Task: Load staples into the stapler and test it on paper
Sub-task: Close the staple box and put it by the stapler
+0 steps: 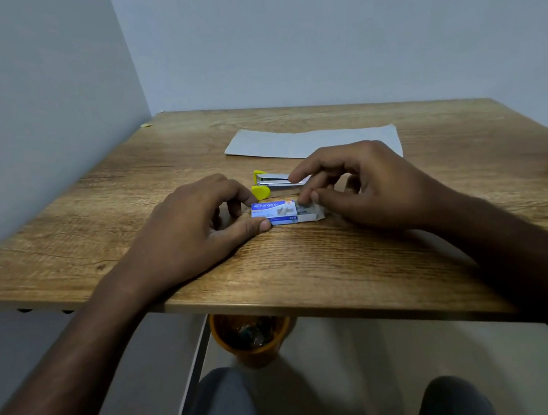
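- Two hands are working one small staple box (275, 213), which is lying flat on the worktop (308, 272) with its long axis running left-right, directly in front of the person.
- Inner tray (310, 216) is sticking out of the box's right end, so the opening is facing the right hand.
- Left hand (195, 227) is pinching the box's left end, thumb on the near edge and fingers on the far edge, pinning the sleeve down.
- Right hand (359, 186) is hovering over the tray end, fingers curled and nearly closed at the opening; can't tell if it is already holding a staple strip.
- Stapler (274, 182), yellow and metal, is lying just behind the box, roughly parallel to it, looking opened up; right hand is nearer to it and its index fingertip is right at the metal rail.
- Paper (313, 142) is lying further back, past the stapler, untouched.
- Judgement: staples are being pulled out; the next move is probably a short carry back to the stapler.
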